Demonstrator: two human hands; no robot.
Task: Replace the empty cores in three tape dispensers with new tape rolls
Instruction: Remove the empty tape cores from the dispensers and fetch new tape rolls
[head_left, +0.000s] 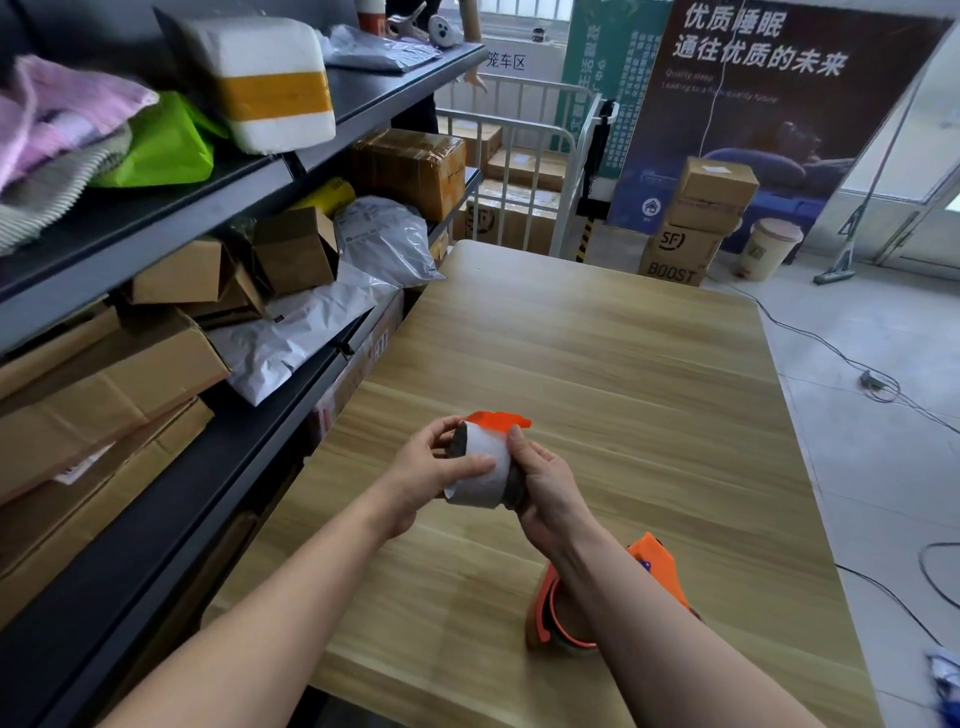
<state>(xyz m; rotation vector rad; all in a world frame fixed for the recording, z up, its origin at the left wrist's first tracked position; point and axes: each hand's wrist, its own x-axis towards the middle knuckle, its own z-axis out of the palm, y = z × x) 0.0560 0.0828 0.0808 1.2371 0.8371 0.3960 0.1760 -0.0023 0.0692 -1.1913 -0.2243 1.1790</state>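
Above the middle of the wooden table (623, 364) I hold a white tape roll (480, 467) with dark end faces. My left hand (431, 467) grips its left end, thumb across the white surface. My right hand (545, 493) grips the right end, a finger lying over the top. An orange tape dispenser (498, 419) shows just behind the roll; whether it rests on the table or is held I cannot tell. A second orange dispenser (654, 566), with a tape roll inside, lies on the table near me, partly hidden under my right forearm.
Dark metal shelves (249, 176) packed with cardboard boxes and plastic mail bags run along the left edge of the table. Beyond the far end stand a white metal cage cart (519, 171), stacked cartons (696, 228) and a bin. Cables lie on the floor at the right.
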